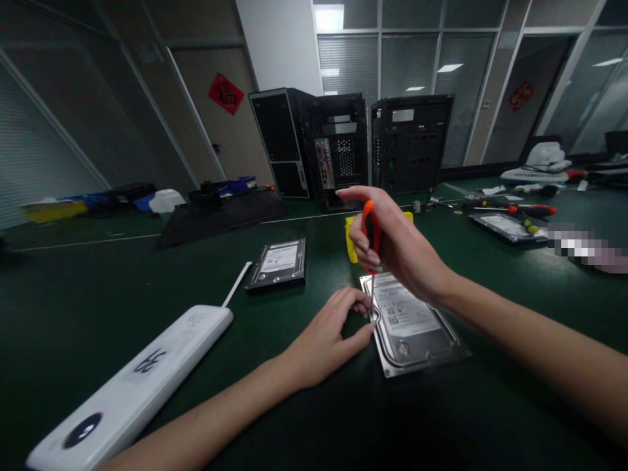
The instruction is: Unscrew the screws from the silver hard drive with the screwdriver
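Orange marks the screwdriver that we hold upright in our right hand, fingers and thumb closed round its handle and the index finger stretched clear. Its thin shaft points down to the left edge of a hard drive, which lies label up on the green bench, well in from the far edge. Our left hand rests beside that same edge of the drive, thumb and curled fingers on either side of the shaft's lower end. Those fingers stand a little apart, though at this size we cannot fairly tell whether they pinch something there or whether the tip sits in a screw.

Leaning the shaft while pressing could make the tip slip, and with our left fingers so close, it might jab a fingertip or scratch the metal lid. Nothing that we can see fixes the drive to the bench, so a hard twist with a loose left hand might swing it round. A small screw, once out, could roll off toward the second hard drive on the left or the yellow thing behind our right hand, and be lost from sight.
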`<state>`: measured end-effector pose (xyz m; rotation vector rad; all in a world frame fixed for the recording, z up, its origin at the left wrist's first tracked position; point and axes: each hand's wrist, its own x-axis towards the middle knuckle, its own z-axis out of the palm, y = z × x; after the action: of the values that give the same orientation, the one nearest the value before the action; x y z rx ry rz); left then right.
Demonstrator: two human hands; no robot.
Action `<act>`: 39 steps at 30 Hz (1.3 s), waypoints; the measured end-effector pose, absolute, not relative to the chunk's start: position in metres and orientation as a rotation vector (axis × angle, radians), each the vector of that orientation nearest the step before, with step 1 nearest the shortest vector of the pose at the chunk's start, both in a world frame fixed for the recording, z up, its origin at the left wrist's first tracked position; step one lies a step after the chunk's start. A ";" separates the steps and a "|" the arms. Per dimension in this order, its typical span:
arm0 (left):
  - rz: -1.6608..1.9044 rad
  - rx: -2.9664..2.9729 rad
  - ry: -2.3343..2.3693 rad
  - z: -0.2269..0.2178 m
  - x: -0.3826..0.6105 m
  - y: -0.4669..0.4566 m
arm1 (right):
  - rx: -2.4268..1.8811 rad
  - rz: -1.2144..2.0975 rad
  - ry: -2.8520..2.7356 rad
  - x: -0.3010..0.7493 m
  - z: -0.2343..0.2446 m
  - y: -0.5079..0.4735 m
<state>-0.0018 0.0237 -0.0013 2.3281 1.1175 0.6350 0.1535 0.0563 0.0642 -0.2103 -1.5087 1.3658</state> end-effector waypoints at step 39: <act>0.621 2.319 1.117 -0.001 -0.002 0.024 | -0.233 1.481 -1.365 0.152 0.056 0.061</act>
<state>-0.0020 0.0237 -0.0010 2.3194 1.1171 0.6205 0.1523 0.0611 0.0564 -0.2329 -1.3653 1.4814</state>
